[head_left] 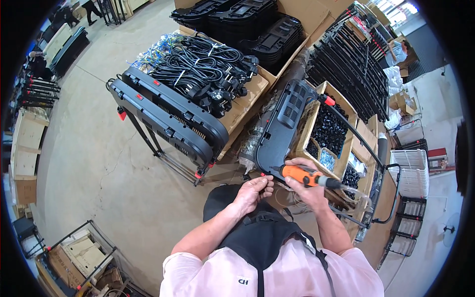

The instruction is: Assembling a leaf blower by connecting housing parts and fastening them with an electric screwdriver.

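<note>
At the near end of the black plastic panel, our right hand was wrapped tight around an orange power screwdriver, its tip pointing left to the panel's lower edge, where the fingers of our left hand were pinched close together on something too small for us to tell. Just right of the panel stood a cardboard box of small black parts, with a clear hose trailing from the tool's rear; behind lay coiled black power cords, and stacked black panels stood at left.
</note>
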Demonstrator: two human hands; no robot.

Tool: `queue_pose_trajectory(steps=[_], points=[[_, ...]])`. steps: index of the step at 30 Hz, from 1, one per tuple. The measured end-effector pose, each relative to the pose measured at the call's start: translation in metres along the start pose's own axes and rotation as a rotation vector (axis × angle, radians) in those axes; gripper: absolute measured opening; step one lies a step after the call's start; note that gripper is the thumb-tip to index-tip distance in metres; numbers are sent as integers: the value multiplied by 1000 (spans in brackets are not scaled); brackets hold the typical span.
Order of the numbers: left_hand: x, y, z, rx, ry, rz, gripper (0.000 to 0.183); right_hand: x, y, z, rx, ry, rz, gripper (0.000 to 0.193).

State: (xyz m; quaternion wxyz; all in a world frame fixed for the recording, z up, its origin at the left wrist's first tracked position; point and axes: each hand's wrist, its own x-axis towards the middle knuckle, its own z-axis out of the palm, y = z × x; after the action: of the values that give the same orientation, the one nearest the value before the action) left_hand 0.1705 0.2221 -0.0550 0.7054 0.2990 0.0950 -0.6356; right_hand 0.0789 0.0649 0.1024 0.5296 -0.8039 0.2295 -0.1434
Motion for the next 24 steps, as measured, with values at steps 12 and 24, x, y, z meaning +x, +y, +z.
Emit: queue_pose_trajectory(steps=[12,24], points=[[25,32,13,-180,-17,-31,31,2,-9,-12,289,87,5,50],[37,42,17,-263,-75,-85,32,9,-3,-9,199,92,-2,49]])
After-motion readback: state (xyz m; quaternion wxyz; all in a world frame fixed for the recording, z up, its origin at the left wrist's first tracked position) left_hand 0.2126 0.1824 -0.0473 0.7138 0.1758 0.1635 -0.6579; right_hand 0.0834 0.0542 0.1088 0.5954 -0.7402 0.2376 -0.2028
